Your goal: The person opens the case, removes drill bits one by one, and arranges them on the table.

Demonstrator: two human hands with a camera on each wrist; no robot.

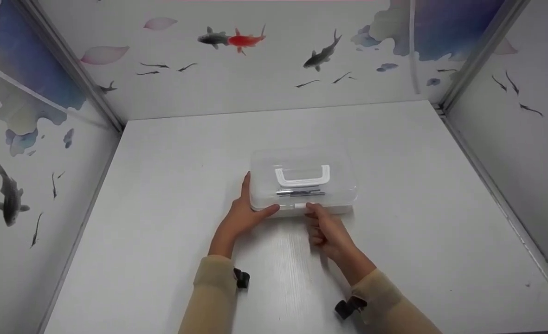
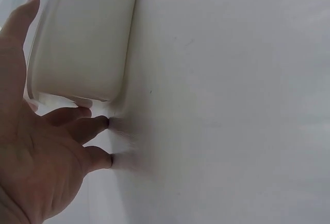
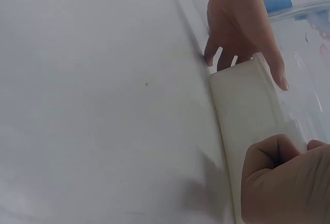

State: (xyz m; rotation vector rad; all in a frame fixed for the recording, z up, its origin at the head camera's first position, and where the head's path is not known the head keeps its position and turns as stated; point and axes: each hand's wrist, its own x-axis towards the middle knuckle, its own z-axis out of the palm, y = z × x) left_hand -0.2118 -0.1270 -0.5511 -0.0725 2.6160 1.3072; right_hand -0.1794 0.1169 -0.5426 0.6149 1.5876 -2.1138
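1. Clear-lidded box (image 1: 264, 167): 1
2. White handle (image 1: 301, 183) on its lid: 1; front tab (image 1: 300, 205): 1
3. Slim items (image 1: 300, 191) inside: more than one, exact count unclear
4. Left hand (image 1: 242, 217) + right hand (image 1: 329, 234): 2 hands
5. Sleeves (image 1: 213, 292): 2; black wrist devices (image 1: 242, 279): 2, one per arm
6. Table (image 1: 171, 185): 1; walls (image 1: 255, 88) in view: 3
7. Printed fish, head view: red fish (image 1: 246, 41), 1; grey fish (image 1: 322, 53), 4, counting one cut off at the left corner
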